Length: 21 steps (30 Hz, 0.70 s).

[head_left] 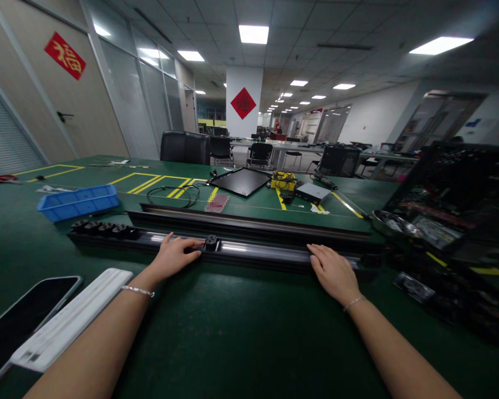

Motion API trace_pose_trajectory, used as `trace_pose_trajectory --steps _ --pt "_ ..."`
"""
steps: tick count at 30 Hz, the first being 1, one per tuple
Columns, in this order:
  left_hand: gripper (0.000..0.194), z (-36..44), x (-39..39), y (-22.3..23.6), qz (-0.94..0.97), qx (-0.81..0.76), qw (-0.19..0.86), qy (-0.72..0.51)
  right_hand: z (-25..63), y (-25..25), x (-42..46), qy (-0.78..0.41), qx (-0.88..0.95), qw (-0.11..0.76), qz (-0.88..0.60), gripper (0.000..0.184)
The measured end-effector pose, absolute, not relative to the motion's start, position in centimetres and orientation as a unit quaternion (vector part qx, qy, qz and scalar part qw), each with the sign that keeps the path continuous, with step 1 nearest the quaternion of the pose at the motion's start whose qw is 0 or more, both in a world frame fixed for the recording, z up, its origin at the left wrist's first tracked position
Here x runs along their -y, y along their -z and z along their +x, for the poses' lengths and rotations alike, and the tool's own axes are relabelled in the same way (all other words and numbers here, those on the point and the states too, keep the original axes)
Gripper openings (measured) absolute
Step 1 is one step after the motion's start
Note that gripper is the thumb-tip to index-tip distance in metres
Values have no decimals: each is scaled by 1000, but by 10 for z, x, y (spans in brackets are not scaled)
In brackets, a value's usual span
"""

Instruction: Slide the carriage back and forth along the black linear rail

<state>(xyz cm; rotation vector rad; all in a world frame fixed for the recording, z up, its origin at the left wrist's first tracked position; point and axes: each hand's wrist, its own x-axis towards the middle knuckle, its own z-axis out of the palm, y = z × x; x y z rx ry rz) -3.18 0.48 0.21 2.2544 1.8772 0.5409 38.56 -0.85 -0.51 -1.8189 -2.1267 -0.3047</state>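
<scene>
A long black rail (258,253) lies crosswise on the green table, its shiny inner channel facing up. My left hand (172,257) lies over its left part, thumb and index finger stretched out. The index fingertip is at the side of a small black block (211,242) sitting in the channel; whether it presses on it I cannot tell. My right hand (332,269) rests flat on the right part of the rail, fingers extended and holding nothing. Several similar black pieces (103,228) stand in a row at the rail's left end. Behind it lies a second black rail (249,223).
A blue bin (79,202) stands at the back left. A smartphone (25,310) and a long white device (75,318) lie by my left forearm. Further back are a dark flat panel (243,181), a yellow box with cables (283,180) and a silver box (312,193). Dark equipment (449,221) stands right.
</scene>
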Motion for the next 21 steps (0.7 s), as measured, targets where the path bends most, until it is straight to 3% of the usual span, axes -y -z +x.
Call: trace_pose_trajectory --steps 21 --pt "36 -34 -7 -1 760 -627 76 -156 386 5 8 109 748 166 -634 43"
